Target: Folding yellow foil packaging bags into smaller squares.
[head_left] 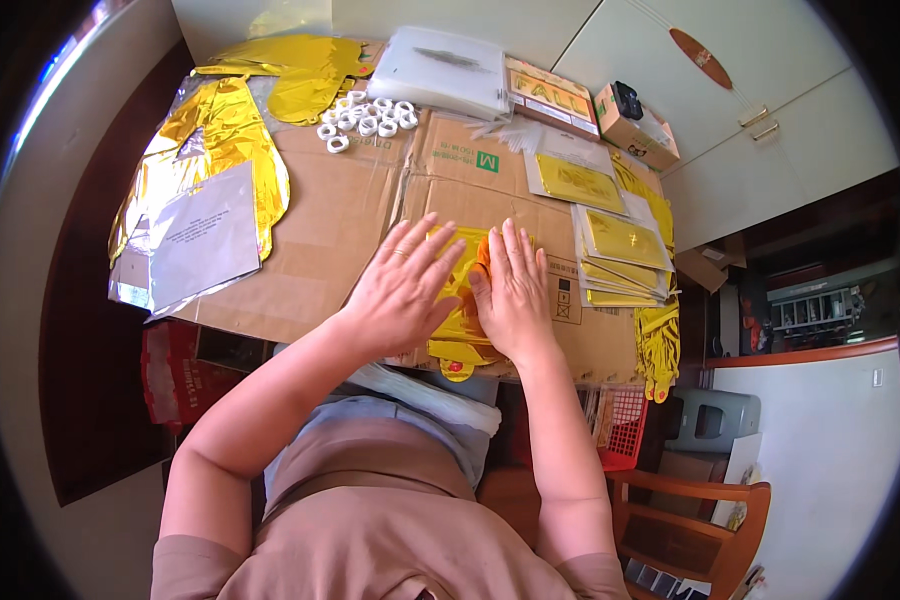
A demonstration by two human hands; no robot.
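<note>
A gold foil balloon (460, 338), folded into a narrow piece, lies in front of me at the near edge of the cardboard sheet (335, 225). Its lower end, with a small red mark, reaches the cardboard's edge. My right hand (515, 295) lies flat over its right side, fingers stretched, thumb toward the foil. An orange patch shows beside those fingers; what it is I cannot make out. Over the left side my left hand (395, 290) is held flat, fingers spread, a ring on one finger. Whether that palm touches the foil is hard to see. Neither hand grips anything.
Unfolded gold foil balloons (255, 130) and a printed grey sheet (205, 235) lie at left. White tape rings (368, 126) and a stack of clear bags (440, 75) sit at the back. Packed gold foil pieces (625, 240) are piled right, near a small box (635, 125).
</note>
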